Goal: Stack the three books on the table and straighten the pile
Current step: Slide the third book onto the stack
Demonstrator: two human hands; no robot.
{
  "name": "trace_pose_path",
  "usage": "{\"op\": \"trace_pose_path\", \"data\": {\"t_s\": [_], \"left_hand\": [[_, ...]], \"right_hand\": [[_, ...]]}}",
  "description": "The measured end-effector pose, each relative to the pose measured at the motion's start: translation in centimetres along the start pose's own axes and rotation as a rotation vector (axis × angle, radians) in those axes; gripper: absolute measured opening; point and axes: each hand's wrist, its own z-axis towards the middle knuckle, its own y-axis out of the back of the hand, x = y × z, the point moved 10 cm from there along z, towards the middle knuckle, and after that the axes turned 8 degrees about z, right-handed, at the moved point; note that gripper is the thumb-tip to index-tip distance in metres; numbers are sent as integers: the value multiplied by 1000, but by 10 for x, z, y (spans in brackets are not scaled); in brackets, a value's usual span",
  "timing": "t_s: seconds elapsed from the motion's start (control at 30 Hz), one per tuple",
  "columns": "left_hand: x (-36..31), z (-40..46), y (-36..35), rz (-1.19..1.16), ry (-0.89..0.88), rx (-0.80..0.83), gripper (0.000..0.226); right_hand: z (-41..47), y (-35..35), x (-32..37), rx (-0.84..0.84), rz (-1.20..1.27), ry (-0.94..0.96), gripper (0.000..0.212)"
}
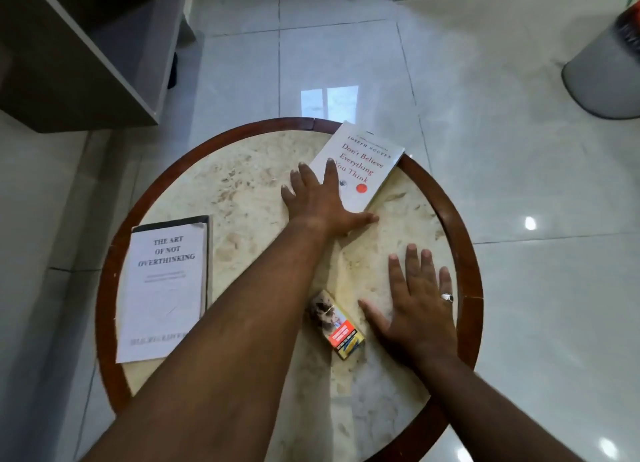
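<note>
I see no pile yet, so the task looks to be at its very start. My left hand point(320, 203) reaches across the round table point(114, 253) to the white book point(360, 165) at the far edge; the fingers are spread flat, one fingertip on the cover and the thumb lying along the book's near corner, nothing gripped. That book sits at an angle, and its far corner hangs out over the wooden rim. My right hand point(415, 305) rests palm down on the bare marble top on the near right, fingers spread, holding nothing.

The second book point(166, 288), pale with a black title, lies flat at the left edge, well apart from the first. A small yellow book point(337, 324) lies between my two forearms, just beside my right thumb; I judge this to be the third, though it is too small to read.

All three remain to be gathered, laid one on another, and squared up.
</note>
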Motion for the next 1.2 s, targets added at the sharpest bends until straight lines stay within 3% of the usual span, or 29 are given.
{"op": "trace_pose_path", "data": {"t_s": [0.1,0.4,0.6,0.9,1.03,1.2], "left_hand": [[-6,11,11,91,32,-53,130],[4,2,19,82,51,-60,139],[87,-37,20,-105,176,50,143],[278,-154,12,-456,604,31,146],[304,-191,-23,-455,714,82,146],[302,-197,-39,-400,782,-13,143]], "right_hand": [[1,0,-1,-16,-13,1,93],[0,1,-1,10,-2,-20,94],[0,2,1,22,14,-25,95],[-1,3,1,9,-2,-33,97],[-2,7,2,7,-20,-36,98],[-2,8,3,13,-37,-32,97]]}}
